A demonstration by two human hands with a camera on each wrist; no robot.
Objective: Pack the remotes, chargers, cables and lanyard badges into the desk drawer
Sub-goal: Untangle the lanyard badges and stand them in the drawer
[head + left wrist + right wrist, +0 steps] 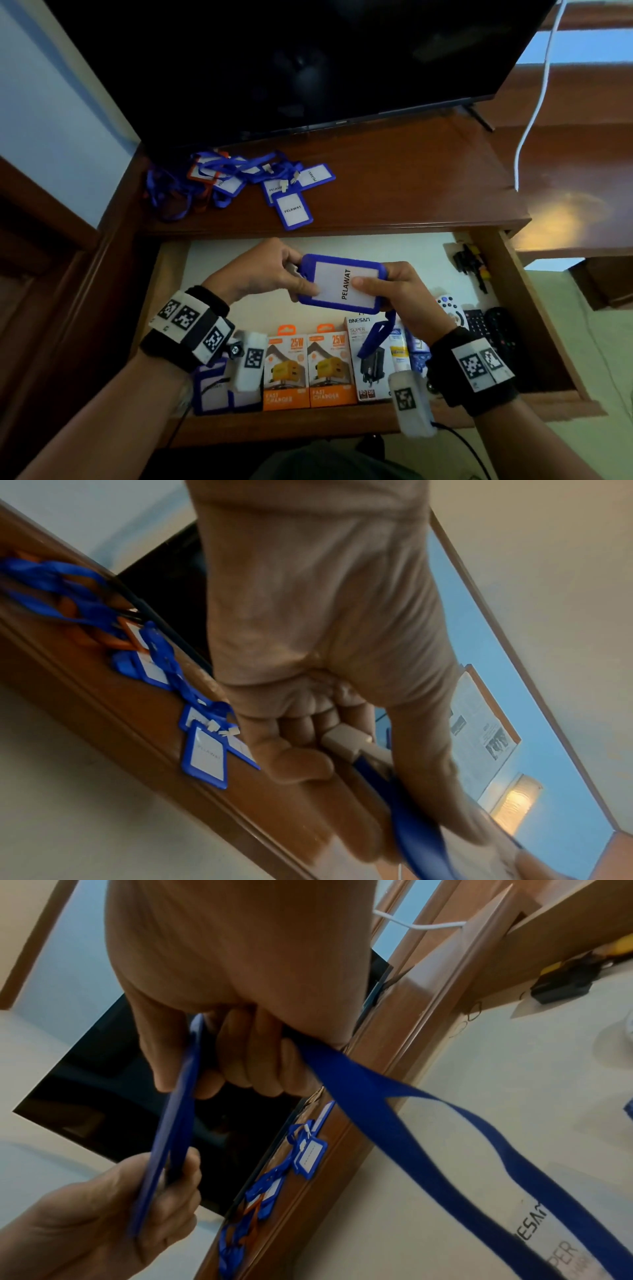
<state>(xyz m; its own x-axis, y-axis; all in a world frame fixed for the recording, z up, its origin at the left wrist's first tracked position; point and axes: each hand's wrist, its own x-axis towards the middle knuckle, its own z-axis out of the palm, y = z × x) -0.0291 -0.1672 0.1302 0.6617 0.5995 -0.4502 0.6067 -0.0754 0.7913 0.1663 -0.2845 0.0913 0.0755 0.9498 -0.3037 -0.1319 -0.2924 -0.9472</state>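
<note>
Both hands hold one blue lanyard badge (pixel 339 284) marked PELAWAT above the open drawer (pixel 534 329). My left hand (pixel 270 270) pinches its clip end, and the white clip (pixel 346 739) shows between those fingers. My right hand (pixel 394 291) grips the other end (pixel 178 1118), thumb on the card, with the blue strap (pixel 428 1129) bunched in its curled fingers and hanging down. A pile of several more badges (pixel 239 181) lies on the desk top. Charger boxes (pixel 310 366) stand in the drawer's front row, remotes (pixel 479 322) at its right.
A dark TV screen (pixel 291 61) stands at the back of the desk (pixel 411 178). A white cable (pixel 534 113) hangs down at the right. A black and yellow bundle (pixel 471 262) lies in the drawer's far right corner. More blue badges (pixel 212 387) sit front left in the drawer.
</note>
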